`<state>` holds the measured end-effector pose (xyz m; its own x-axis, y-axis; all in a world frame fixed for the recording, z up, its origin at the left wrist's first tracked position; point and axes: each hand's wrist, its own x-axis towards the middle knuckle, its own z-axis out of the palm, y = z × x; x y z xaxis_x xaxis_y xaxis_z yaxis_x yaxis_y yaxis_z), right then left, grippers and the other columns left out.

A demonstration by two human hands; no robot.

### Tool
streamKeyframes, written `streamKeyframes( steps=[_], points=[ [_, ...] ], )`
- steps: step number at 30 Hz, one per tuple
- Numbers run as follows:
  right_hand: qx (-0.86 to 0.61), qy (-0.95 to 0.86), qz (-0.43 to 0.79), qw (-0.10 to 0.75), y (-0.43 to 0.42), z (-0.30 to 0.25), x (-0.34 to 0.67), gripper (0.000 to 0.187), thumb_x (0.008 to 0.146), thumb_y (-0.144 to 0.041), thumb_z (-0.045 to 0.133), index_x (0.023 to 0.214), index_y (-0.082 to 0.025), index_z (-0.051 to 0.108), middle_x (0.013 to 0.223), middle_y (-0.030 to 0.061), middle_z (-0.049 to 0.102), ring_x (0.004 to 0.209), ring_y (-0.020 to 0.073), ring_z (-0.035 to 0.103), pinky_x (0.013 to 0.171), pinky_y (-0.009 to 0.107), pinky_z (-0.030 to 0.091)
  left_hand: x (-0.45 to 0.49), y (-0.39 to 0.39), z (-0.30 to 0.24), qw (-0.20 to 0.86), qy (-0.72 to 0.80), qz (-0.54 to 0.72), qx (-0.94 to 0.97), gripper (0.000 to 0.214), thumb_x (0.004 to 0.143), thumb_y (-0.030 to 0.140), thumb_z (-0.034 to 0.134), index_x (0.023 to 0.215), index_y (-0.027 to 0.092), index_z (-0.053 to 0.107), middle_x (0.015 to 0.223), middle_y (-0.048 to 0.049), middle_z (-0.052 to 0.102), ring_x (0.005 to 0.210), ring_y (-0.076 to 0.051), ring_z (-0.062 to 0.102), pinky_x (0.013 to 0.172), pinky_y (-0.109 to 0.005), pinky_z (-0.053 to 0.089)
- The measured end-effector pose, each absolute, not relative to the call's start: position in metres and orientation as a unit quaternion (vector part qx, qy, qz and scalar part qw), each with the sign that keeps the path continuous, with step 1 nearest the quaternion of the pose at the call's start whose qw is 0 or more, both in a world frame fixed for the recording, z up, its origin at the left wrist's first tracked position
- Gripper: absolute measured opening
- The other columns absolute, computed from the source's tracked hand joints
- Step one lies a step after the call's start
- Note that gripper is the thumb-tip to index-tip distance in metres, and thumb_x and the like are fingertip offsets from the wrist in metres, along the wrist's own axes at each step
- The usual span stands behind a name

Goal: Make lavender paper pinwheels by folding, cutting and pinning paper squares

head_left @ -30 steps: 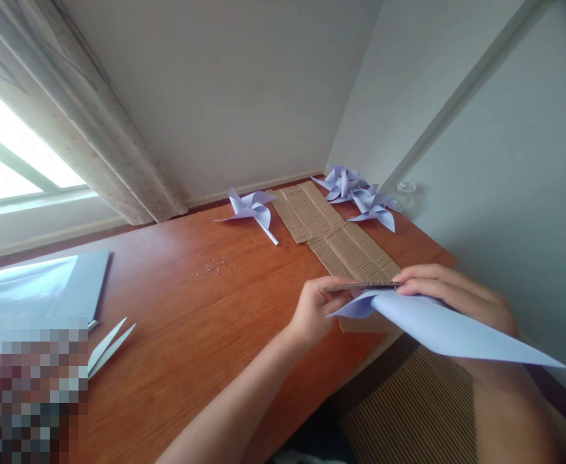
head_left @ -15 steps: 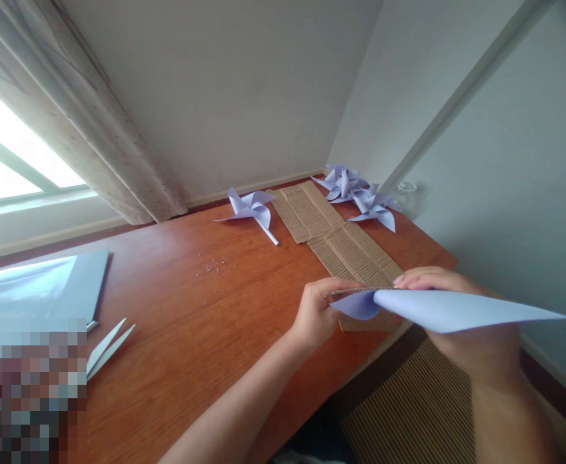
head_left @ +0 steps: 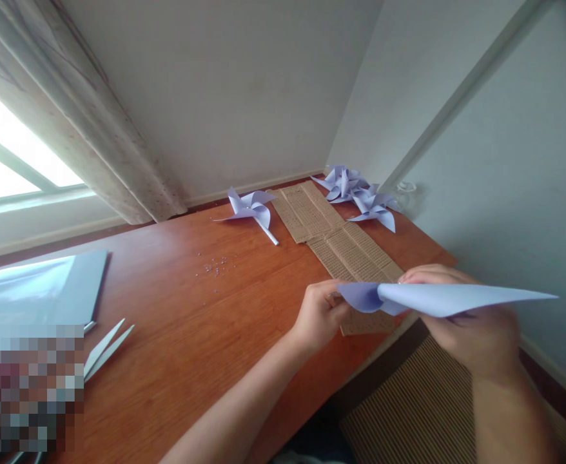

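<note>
My right hand (head_left: 476, 335) is closed around a pale lilac paper pinwheel (head_left: 457, 299), seen nearly edge-on. One long pointed blade stretches to the right over that hand, and a smaller curled blade points left. My left hand (head_left: 319, 316) is closed at the left end, its fingers curled around a thin piece of corrugated cardboard (head_left: 334, 295). Most of this cardboard is hidden behind the paper. Under and beyond my hands lies a long flat cardboard sheet (head_left: 351, 254) on the wooden table (head_left: 191, 348).
A finished pinwheel (head_left: 251, 209) with a white stick lies at the table's far side. Several more pinwheels (head_left: 360, 193) are heaped at the back right corner. Small scraps (head_left: 215, 265) are scattered mid-table. On the left are open scissors (head_left: 109, 348) and a grey folder (head_left: 87, 283).
The pinwheel has shifted slightly up and left and tilted, so its paper now covers most of the cardboard edge that showed between my hands. My left thumb has come forward.
</note>
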<state>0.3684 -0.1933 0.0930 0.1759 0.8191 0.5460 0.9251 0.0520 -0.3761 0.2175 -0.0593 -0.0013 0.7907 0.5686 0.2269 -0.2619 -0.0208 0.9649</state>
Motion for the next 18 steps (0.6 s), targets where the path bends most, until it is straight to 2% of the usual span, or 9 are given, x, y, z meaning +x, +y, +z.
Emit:
streamKeyframes(
  steps=[3,7,10,12,14,16,18],
  points=[
    [-0.713,-0.598,-0.061,0.361,-0.188,0.091,0.376,0.014,0.083,-0.019,0.072,0.097,-0.023,0.07,0.094,0.0037,0.075,0.084,0.0227,0.072,0.075,0.033,0.057,0.218,-0.06,-0.003,0.735,0.117,0.238,0.624,0.02,0.09,0.023,0.062,0.1,0.016,0.079,0.102,-0.0066,0.079,0.095,-0.023,0.071,0.089,-0.032,0.052],
    [-0.773,-0.53,-0.009,0.349,-0.174,0.081,0.398,0.042,0.084,-0.031,0.075,0.125,-0.026,0.065,0.105,0.0049,0.076,0.086,0.0244,0.075,0.07,0.033,0.061,0.217,-0.056,0.0,0.818,0.11,0.182,0.534,0.028,0.087,0.031,0.069,0.108,0.014,0.075,0.108,-0.009,0.077,0.099,-0.024,0.069,0.091,-0.034,0.05],
    [-0.763,-0.524,0.059,0.374,-0.164,0.073,0.417,0.057,0.085,-0.038,0.076,0.136,-0.026,0.056,0.116,0.0083,0.074,0.103,0.0284,0.074,0.084,0.042,0.064,0.218,-0.053,0.001,0.854,0.127,0.175,0.473,0.025,0.079,0.029,0.074,0.098,0.014,0.078,0.1,-0.0087,0.078,0.099,-0.026,0.069,0.095,-0.035,0.048],
    [-0.762,-0.502,0.065,0.405,-0.163,0.068,0.426,0.066,0.084,-0.043,0.076,0.143,-0.027,0.05,0.13,0.0111,0.069,0.118,0.0297,0.068,0.1,0.049,0.058,0.22,-0.052,0.0,0.864,0.171,0.19,0.434,0.022,0.074,0.028,0.076,0.09,0.013,0.078,0.093,-0.0084,0.078,0.099,-0.027,0.069,0.096,-0.037,0.047],
    [-0.776,-0.449,0.015,0.443,-0.169,0.065,0.427,0.067,0.087,-0.047,0.072,0.145,-0.027,0.047,0.139,0.0129,0.062,0.127,0.0299,0.062,0.107,0.055,0.051,0.222,-0.053,-0.004,0.863,0.216,0.209,0.406,0.021,0.073,0.029,0.075,0.088,0.013,0.077,0.089,-0.0078,0.077,0.097,-0.027,0.069,0.093,-0.037,0.048],
    [-0.797,-0.392,-0.055,0.456,-0.179,0.059,0.418,0.058,0.091,-0.049,0.066,0.142,-0.026,0.05,0.137,0.0144,0.062,0.123,0.0305,0.064,0.104,0.057,0.053,0.224,-0.054,-0.007,0.862,0.244,0.225,0.384,0.023,0.076,0.032,0.073,0.088,0.014,0.075,0.088,-0.0073,0.077,0.094,-0.026,0.07,0.089,-0.036,0.05],
    [-0.823,-0.388,-0.111,0.399,-0.189,0.05,0.4,0.048,0.092,-0.048,0.065,0.132,-0.022,0.058,0.127,0.0162,0.067,0.113,0.0316,0.068,0.098,0.058,0.055,0.226,-0.056,-0.008,0.865,0.261,0.237,0.357,0.026,0.078,0.038,0.072,0.09,0.014,0.073,0.089,-0.0074,0.076,0.091,-0.024,0.07,0.087,-0.035,0.051]
  ],
)
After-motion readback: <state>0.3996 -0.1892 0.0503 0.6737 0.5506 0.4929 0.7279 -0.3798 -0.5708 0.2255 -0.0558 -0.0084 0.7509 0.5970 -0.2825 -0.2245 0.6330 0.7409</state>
